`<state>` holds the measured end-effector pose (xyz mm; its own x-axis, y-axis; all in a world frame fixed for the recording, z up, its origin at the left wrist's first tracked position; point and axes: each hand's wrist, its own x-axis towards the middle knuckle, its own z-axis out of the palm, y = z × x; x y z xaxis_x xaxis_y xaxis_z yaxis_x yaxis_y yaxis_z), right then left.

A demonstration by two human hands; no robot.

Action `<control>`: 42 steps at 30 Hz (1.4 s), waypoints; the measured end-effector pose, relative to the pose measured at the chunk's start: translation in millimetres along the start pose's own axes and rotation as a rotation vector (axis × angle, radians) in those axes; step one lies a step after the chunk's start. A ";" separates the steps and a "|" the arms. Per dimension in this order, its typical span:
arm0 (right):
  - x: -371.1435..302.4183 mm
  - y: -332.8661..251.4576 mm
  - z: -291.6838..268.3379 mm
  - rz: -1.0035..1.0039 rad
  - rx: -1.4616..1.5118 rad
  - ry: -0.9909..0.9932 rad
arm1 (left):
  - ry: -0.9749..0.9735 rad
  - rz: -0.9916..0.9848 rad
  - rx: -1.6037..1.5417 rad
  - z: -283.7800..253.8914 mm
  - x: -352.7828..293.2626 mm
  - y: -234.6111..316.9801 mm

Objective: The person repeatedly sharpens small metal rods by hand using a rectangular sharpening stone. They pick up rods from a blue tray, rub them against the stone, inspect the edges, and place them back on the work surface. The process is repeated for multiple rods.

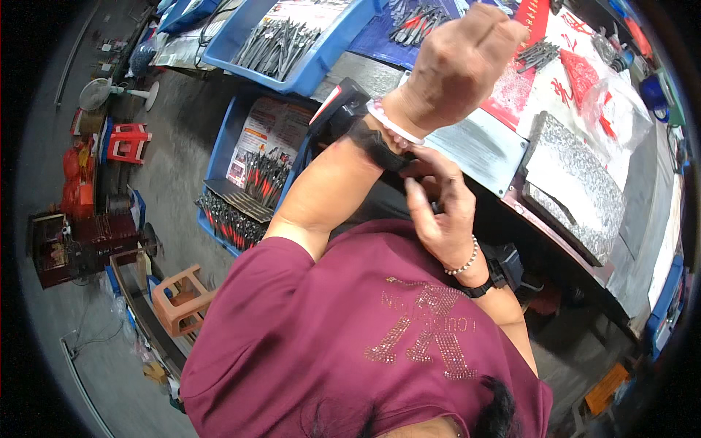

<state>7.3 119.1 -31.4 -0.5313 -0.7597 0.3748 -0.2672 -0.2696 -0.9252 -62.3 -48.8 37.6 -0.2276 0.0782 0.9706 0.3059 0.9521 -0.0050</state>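
My left hand is raised over the workbench, fingers curled into a fist with nothing showing in it. A pale beaded bracelet and a broad black wrist strap circle that wrist. My right hand reaches across from below, its bent fingertips at the strap's edge; part of the grip is hidden behind its own fingers. It wears a small beaded bracelet and a dark wristwatch. Just beyond my hands lies a flat grey metal plate on the bench.
A blue tray holds many dark slim metal tools. Lower left, another blue bin has red-and-black handled tools. A speckled stone slab rests at the bench's right, near a clear plastic bag. A brown stool stands left.
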 end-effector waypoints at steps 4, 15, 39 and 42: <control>-0.5 -10.2 2.3 -0.024 -0.094 -0.095 | -0.117 -0.071 0.014 -0.8 -8.9 11.2; 4.2 -25.2 4.7 -0.008 -0.094 -0.111 | -0.308 -0.061 0.078 -1.1 -9.6 21.7; -19.7 -40.2 -52.4 0.223 -0.084 -0.046 | 0.179 -1.556 -1.678 -25.0 -10.1 14.6; -29.1 -47.8 -68.1 0.309 0.008 0.043 | 0.147 -1.702 -1.946 -29.1 -16.0 14.3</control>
<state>-19.2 194.4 6.0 -0.6196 -0.7811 0.0778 -0.0814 -0.0347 -0.9961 -27.4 -45.0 29.0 -0.9917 -0.1270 -0.0222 0.1096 -0.9211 0.3736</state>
